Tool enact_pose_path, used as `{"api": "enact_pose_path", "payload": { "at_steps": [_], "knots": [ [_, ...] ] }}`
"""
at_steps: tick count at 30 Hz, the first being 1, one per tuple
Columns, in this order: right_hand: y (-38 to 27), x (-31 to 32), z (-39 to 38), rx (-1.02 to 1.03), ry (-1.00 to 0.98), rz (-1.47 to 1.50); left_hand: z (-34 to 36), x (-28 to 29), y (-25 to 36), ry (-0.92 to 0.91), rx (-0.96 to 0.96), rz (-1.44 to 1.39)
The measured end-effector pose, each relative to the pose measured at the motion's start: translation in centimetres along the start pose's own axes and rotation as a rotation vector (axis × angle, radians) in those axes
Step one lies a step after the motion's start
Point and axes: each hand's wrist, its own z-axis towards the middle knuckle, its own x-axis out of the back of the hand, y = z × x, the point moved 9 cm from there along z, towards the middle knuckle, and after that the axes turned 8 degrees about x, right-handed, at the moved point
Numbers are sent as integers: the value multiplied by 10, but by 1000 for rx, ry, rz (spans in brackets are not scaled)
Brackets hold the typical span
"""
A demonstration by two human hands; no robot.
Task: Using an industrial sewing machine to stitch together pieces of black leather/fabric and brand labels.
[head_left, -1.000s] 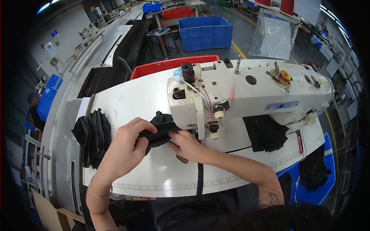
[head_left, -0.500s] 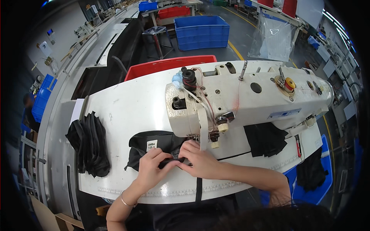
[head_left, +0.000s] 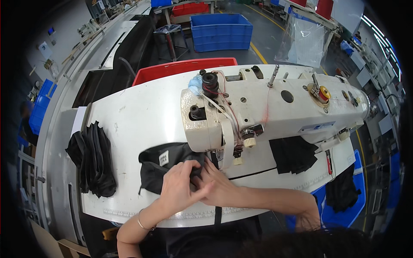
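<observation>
A black fabric piece (head_left: 152,175) with a small white label (head_left: 164,158) lies on the machine bed, left of the needle area. My left hand (head_left: 180,185) has its fingers curled onto the piece's right edge, gripping the cloth. Close against it, my right hand (head_left: 218,187) presses its bunched fingers on the same edge, just in front of the presser foot, with the thumb toward my left hand. The fingertips partly cover the cloth there. The white sewing machine (head_left: 258,105) stands over this spot, threaded in red. A narrow black strip (head_left: 254,173) runs right from beside my right hand.
A stack of black pieces (head_left: 95,161) lies at the table's left. Another black stack (head_left: 293,155) sits under the machine arm, beside red-handled snips (head_left: 329,162). A blue bin (head_left: 342,215) with black cloth is at lower right; a red bin (head_left: 185,65) stands behind the table.
My hands have drawn closer together over the cloth edge. My right hand has rolled and its fingers reach further toward the presser foot. The whole view has shifted slightly.
</observation>
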Motion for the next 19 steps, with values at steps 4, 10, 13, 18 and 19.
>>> {"api": "enact_pose_path", "payload": {
  "at_steps": [4,10,13,18,19],
  "knots": [
    [-23,-23,1,45,-259,2,6,-6,-7,2,-90,416],
    [-60,8,-67,142,-348,-464,9,-51,-19,-47,-286,387],
    [-60,12,-75,146,-202,7,23,-52,-44,-86,-130,193],
    [7,13,-68,143,-252,-348,30,-45,-46,-113,-51,-73],
    [11,11,-67,134,-280,-423,32,-47,-47,-117,-46,-72]
  ]
}}
